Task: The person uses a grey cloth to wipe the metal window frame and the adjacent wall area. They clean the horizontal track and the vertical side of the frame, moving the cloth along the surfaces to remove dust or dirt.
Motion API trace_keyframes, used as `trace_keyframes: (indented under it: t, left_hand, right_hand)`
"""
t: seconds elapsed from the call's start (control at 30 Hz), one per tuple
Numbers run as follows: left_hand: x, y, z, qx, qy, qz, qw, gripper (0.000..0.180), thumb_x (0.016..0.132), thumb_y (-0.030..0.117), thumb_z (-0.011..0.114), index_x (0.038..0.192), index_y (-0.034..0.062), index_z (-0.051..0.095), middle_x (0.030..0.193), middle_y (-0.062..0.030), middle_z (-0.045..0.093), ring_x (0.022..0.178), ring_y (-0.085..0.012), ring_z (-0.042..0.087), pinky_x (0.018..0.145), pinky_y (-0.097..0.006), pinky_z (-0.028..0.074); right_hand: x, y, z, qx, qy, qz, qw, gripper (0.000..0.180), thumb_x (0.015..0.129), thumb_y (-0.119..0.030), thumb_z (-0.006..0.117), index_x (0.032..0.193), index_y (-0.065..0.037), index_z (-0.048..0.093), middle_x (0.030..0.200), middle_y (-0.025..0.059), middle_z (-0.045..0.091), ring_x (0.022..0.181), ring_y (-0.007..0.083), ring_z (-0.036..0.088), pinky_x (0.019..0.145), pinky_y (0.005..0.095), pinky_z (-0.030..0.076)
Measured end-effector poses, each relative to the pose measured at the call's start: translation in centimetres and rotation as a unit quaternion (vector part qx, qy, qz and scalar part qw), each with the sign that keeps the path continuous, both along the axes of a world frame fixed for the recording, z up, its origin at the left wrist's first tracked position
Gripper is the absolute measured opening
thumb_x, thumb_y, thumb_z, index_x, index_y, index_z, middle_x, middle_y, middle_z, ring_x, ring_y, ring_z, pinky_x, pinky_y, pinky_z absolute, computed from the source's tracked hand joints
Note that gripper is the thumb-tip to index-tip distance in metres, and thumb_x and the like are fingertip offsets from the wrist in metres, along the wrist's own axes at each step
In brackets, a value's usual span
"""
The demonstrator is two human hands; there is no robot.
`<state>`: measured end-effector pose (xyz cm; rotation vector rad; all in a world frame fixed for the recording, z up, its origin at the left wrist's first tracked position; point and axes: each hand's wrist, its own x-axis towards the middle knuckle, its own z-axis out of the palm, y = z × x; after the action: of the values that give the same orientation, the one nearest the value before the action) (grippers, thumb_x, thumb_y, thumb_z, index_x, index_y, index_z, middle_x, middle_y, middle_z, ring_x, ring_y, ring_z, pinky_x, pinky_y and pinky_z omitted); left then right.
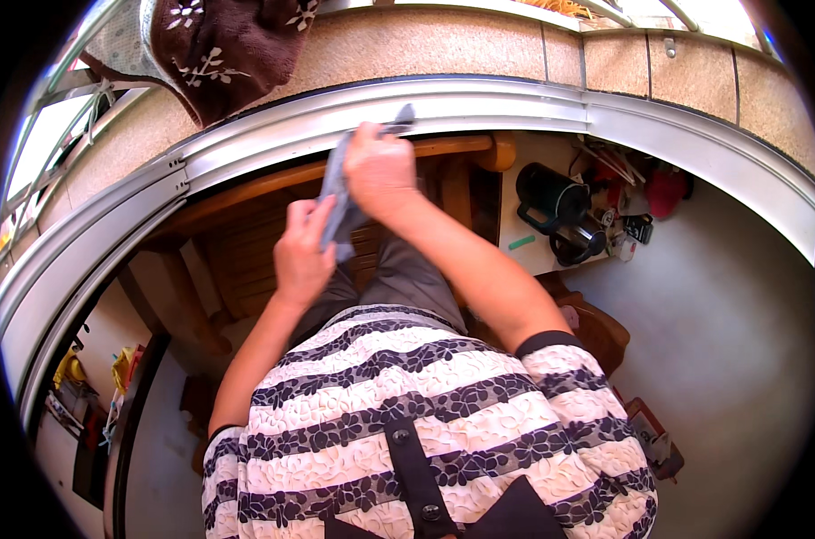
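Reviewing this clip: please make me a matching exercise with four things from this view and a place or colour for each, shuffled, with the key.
Things:
1. Grey cloth
2. Flower-patterned textile
3. Handled jug
4. Metal sliding-window track

Places and colours:
A. Dark green, to the right of both hands
B. Silvery white, curving across the view
C. Held by the left hand and right hand
D. Brown with white motifs, at the upper left

Pairs: 1-C, 2-D, 3-A, 4-B
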<state>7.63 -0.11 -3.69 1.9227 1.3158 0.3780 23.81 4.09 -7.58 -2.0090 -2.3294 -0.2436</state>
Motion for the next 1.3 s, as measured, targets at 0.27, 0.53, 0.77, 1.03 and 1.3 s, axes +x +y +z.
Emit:
trace_keyframes:
  t: [0.27, 0.53, 0.77, 1.03, 1.3]
  left_hand:
    - [-7.2, 0.4, 0.4, 0.031, 0.057, 0.106, 0.992, 0.052, 0.061, -0.013, 0.05, 0.109, 0.0028, 0.062, 0.092, -0.0133, 0.051, 0.088, -0.0299, 0.057, 0.082, -0.033, 0.045]
    - [-6.1, 1.7, 0.1, 0.046, -0.039, 0.159, 0.985, 0.046, 0.064, -0.012, 0.051, 0.107, 0.0009, 0.062, 0.092, -0.0114, 0.054, 0.086, -0.0261, 0.058, 0.081, -0.031, 0.046]
    - [-5.3, 1.5, 0.2, 0.04, -0.051, 0.168, 0.984, 0.045, 0.065, -0.01, 0.052, 0.107, 0.0008, 0.062, 0.093, -0.0118, 0.054, 0.086, -0.0261, 0.058, 0.081, -0.031, 0.046]
    - [-5.2, 1.4, 0.1, 0.03, -0.041, 0.165, 0.985, 0.046, 0.065, -0.013, 0.05, 0.107, -0.0001, 0.061, 0.093, -0.0113, 0.054, 0.088, -0.0243, 0.057, 0.083, -0.028, 0.044]
    - [-5.4, 0.9, -0.3, 0.02, -0.057, 0.177, 0.982, 0.046, 0.065, -0.012, 0.051, 0.108, 0.0012, 0.062, 0.094, -0.011, 0.054, 0.088, -0.0238, 0.057, 0.083, -0.028, 0.045]
  right_hand:
    - [-5.3, 2.0, 1.3, -0.108, 0.363, 0.022, 0.925, 0.03, 0.068, -0.01, 0.058, 0.096, 0.002, 0.059, 0.087, 0.0205, 0.058, 0.069, 0.0341, 0.062, 0.06, 0.0403, 0.052]
    - [8.9, 4.5, 3.3, -0.195, 0.171, -0.2, 0.945, 0.041, 0.065, -0.03, 0.075, 0.096, -0.011, 0.058, 0.105, 0.0106, 0.056, 0.09, 0.0308, 0.061, 0.074, 0.0409, 0.049]
    - [7.6, 5.1, 1.8, -0.249, 0.152, -0.231, 0.928, 0.026, 0.063, -0.028, 0.077, 0.075, -0.01, 0.063, 0.081, 0.0094, 0.066, 0.085, 0.029, 0.063, 0.071, 0.0396, 0.049]
    - [6.5, 4.4, 2.0, -0.22, 0.168, -0.2, 0.94, 0.012, 0.068, -0.008, 0.058, 0.077, -0.007, 0.065, 0.087, 0.014, 0.065, 0.086, 0.032, 0.063, 0.072, 0.0408, 0.05]
    - [6.7, 4.8, 2.0, -0.232, 0.185, -0.218, 0.93, 0.009, 0.066, -0.017, 0.064, 0.072, -0.01, 0.063, 0.076, 0.0116, 0.065, 0.08, 0.031, 0.063, 0.07, 0.0396, 0.049]
